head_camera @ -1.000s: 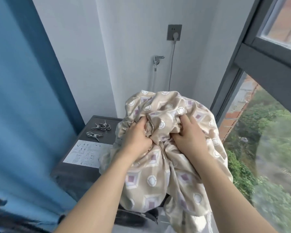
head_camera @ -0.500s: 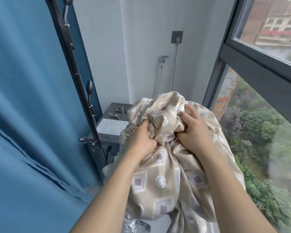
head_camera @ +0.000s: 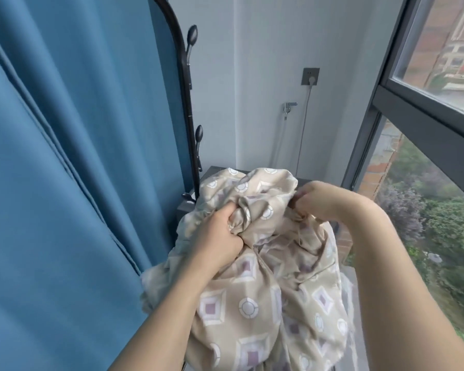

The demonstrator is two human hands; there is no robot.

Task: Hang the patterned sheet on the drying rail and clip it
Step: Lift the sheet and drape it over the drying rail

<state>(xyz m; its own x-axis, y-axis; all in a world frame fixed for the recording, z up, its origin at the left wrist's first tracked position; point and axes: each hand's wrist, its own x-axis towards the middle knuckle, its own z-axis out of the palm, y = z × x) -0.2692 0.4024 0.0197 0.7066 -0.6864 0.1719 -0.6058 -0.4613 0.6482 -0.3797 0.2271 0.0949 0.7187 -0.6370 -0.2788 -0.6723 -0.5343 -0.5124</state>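
A beige patterned sheet [head_camera: 255, 311] with purple squares and white circles is bunched in front of me at chest height. My left hand [head_camera: 217, 236] grips a fold near the bundle's top left. My right hand [head_camera: 316, 202] pinches a fold at its top right edge. The rest of the sheet hangs down between my forearms. A black metal rack [head_camera: 185, 89] with knobbed hooks stands upright at the left, just beyond the sheet. No clips are visible; the sheet hides the dark cabinet top [head_camera: 214, 170] behind it.
A blue curtain [head_camera: 65, 156] fills the left side. The white wall ahead carries a grey socket [head_camera: 310, 76] with a cable and a tap [head_camera: 288, 107]. A dark-framed window [head_camera: 426, 116] runs along the right, with trees and buildings outside.
The view has tilted up and left, bringing the black rack into sight. My right hand has slid to the sheet's right edge. The clips on the cabinet are now hidden.
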